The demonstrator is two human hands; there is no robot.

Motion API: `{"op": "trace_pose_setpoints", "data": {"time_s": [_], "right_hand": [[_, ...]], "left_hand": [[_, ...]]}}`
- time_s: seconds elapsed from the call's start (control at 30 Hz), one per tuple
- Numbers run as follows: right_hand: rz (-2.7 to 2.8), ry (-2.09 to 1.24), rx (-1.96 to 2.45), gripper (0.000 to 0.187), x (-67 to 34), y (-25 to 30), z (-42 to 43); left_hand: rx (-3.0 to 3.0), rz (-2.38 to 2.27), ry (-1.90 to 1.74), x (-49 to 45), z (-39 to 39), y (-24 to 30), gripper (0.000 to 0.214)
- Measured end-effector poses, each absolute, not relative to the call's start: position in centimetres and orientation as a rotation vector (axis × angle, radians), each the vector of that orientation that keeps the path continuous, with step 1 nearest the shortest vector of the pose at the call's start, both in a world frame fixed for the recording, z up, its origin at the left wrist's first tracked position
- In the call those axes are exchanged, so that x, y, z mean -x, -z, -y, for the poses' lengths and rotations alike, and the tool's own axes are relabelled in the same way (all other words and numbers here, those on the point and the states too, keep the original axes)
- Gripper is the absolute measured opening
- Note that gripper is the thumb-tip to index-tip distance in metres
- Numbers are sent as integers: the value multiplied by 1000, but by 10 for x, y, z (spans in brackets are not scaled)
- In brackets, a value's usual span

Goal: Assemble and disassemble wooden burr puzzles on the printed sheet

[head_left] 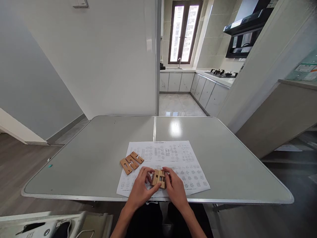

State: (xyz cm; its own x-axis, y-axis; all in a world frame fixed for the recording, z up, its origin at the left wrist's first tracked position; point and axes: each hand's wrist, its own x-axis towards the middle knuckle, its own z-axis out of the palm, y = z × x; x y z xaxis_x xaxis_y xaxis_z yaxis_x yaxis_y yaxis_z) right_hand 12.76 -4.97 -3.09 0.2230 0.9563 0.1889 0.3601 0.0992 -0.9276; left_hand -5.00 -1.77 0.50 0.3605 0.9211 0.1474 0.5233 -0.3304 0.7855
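Observation:
Both hands hold a small cluster of wooden puzzle pieces (158, 178) low over a printed sheet. My left hand (143, 185) is closed on its left side, thumb along the front edge. On the opposite side my right hand (174, 185) grips it, with the index finger at the top. A dark number shows on one of the pieces, partly covered by the fingers. Left of the hands, three flat wooden pieces (132, 162) with cut-out notches and printed numbers lie side by side. They rest partly on the instruction sheet (170, 162), which shows rows of small diagrams.
The grey folding table (104, 152) has a seam across its middle and a metal rim. A small teal bit (50, 165) lies near its left edge. A white bin-like container (61, 224) stands at the lower left. Beyond the table, a doorway opens onto a kitchen counter (183, 70).

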Motion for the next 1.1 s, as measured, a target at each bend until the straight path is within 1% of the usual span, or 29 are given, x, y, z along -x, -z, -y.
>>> {"op": "trace_pose_setpoints", "data": {"time_s": [0.13, 0.17, 0.23, 0.33, 0.53, 0.6, 0.73, 0.77, 0.93, 1.1], "right_hand": [[1348, -774, 1429, 33, -130, 34, 49], [1363, -783, 1411, 32, -130, 34, 49], [1398, -782, 1371, 33, -132, 33, 49], [1422, -773, 1338, 33, -134, 32, 49], [1392, -782, 1348, 28, -132, 30, 50], [1382, -784, 1352, 28, -131, 29, 50], [1392, -865, 1340, 31, -132, 27, 51], [1396, -882, 1336, 31, -133, 27, 52], [1399, -878, 1339, 29, -134, 28, 53], [1366, -845, 1352, 26, -132, 32, 52]], "left_hand": [[-2037, -1138, -722, 50, 17, -8, 77], [-2050, -1121, -698, 50, 16, -9, 84], [-2062, -1118, -658, 49, 16, -10, 90], [-2057, -1134, -640, 49, 17, -11, 83], [-2075, -1089, -652, 49, 17, -10, 56], [-2090, -1073, -651, 50, 17, -9, 56], [-2151, -1089, -609, 49, 15, -4, 74], [-2163, -1096, -598, 48, 15, -3, 75], [-2167, -1116, -623, 46, 15, -3, 57], [-2120, -1135, -679, 49, 18, -2, 51]]}}
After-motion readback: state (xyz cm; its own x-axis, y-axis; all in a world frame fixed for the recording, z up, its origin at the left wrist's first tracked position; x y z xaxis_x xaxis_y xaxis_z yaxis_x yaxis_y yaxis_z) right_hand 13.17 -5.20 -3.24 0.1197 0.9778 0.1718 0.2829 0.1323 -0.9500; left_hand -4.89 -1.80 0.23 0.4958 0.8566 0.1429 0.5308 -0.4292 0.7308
